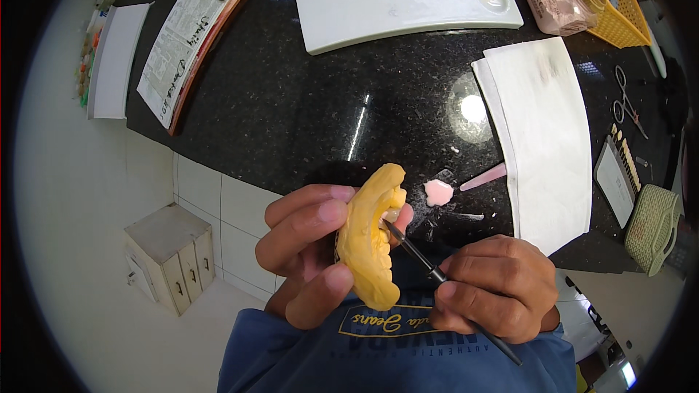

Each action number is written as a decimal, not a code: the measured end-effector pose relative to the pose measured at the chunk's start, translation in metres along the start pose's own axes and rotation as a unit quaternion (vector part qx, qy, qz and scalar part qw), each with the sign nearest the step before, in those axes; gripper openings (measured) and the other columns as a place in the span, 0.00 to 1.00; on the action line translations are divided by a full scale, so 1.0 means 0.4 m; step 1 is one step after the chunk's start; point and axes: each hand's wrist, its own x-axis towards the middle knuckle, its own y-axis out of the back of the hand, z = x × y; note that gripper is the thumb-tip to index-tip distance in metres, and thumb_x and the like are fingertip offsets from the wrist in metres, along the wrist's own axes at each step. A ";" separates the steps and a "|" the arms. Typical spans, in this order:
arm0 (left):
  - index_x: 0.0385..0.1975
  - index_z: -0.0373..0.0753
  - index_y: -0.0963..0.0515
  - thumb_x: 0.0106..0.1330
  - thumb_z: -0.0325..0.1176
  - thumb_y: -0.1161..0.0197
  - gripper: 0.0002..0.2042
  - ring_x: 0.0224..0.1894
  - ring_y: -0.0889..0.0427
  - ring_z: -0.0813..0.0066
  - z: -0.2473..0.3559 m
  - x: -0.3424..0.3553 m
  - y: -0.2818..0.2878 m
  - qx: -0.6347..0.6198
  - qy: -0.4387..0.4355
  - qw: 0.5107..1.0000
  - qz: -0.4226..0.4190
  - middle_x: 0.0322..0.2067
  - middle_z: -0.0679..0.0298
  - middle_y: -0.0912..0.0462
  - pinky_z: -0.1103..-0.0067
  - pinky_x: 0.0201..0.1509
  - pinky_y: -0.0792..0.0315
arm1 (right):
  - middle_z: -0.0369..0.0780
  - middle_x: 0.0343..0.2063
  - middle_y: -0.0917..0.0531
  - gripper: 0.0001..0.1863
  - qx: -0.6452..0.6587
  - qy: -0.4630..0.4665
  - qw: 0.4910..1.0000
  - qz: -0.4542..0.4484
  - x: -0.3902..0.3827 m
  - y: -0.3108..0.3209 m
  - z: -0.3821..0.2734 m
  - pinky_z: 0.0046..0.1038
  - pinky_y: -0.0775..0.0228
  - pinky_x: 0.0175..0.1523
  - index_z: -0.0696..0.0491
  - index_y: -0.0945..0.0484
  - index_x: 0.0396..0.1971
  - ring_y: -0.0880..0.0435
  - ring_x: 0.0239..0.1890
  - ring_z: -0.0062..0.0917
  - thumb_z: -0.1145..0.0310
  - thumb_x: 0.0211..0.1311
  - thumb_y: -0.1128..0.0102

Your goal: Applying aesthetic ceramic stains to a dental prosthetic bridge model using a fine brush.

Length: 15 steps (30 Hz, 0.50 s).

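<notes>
My left hand (pixel 306 229) grips a yellow plaster dental cast (pixel 364 255), its row of teeth turned to the right. One paler tooth (pixel 392 215) stands out among the yellow ones. A thin black-handled brush (pixel 416 253) is pinched in my right hand (pixel 502 287). Its dark tip meets the cast, or comes very close, beside the pale tooth; exact contact I cannot tell. Just beyond the cast, a small pink blob (pixel 437 193) lies on the black countertop (pixel 306 116), with whitish smears around it. A pink tapered piece (pixel 484 176) pokes out from under a folded white cloth (pixel 550 138).
At the back sits a white palette (pixel 408 11) with coloured wells. A pink-filled jar (pixel 561 4) stands beside a yellow basket (pixel 619 0). Scissor-like forceps (pixel 628 105), a shade guide (pixel 617 175) and a green woven case (pixel 652 229) lie right; a newspaper-covered book (pixel 193 44) lies left.
</notes>
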 end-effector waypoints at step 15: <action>0.59 0.50 0.50 0.51 0.23 0.28 0.40 0.45 0.24 0.65 -0.017 0.003 0.014 -0.026 -0.028 0.999 -0.028 0.52 0.52 0.37 0.83 0.41 0.18 | 0.40 0.16 0.21 0.08 0.005 -0.006 1.000 -0.003 -0.001 0.004 -0.001 0.17 0.26 0.19 0.56 0.21 0.21 0.19 0.18 0.23 0.77 0.41 0.29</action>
